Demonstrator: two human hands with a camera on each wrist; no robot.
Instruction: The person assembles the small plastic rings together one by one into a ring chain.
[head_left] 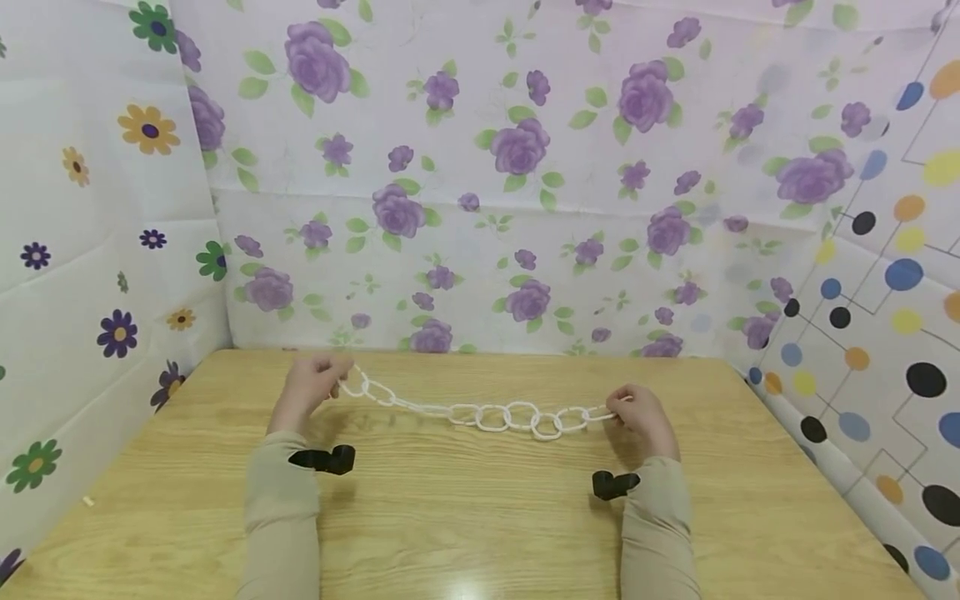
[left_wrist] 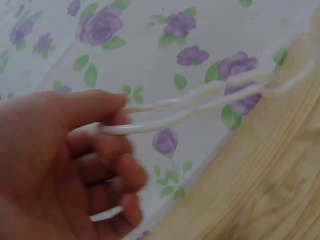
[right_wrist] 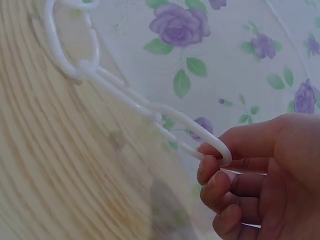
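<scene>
A white plastic chain [head_left: 492, 417] of several oval links stretches between the two hands, sagging slightly over the wooden table. My left hand [head_left: 311, 385] pinches its left end link between thumb and forefinger. In the left wrist view that end link [left_wrist: 142, 128] runs out from the fingertips, and the other fingers curl loosely below. My right hand [head_left: 640, 412] pinches the right end link [right_wrist: 192, 125], held at its tip by thumb and forefinger. The left end is held a little higher than the right.
The light wooden table [head_left: 465, 517] spreads beneath both arms. A purple-flowered cloth [head_left: 480, 275] hangs behind its back edge, with patterned cloths at left and right. Each wrist wears a black camera mount [head_left: 342, 459]. A tiny pale scrap [head_left: 88, 501] lies near the left edge.
</scene>
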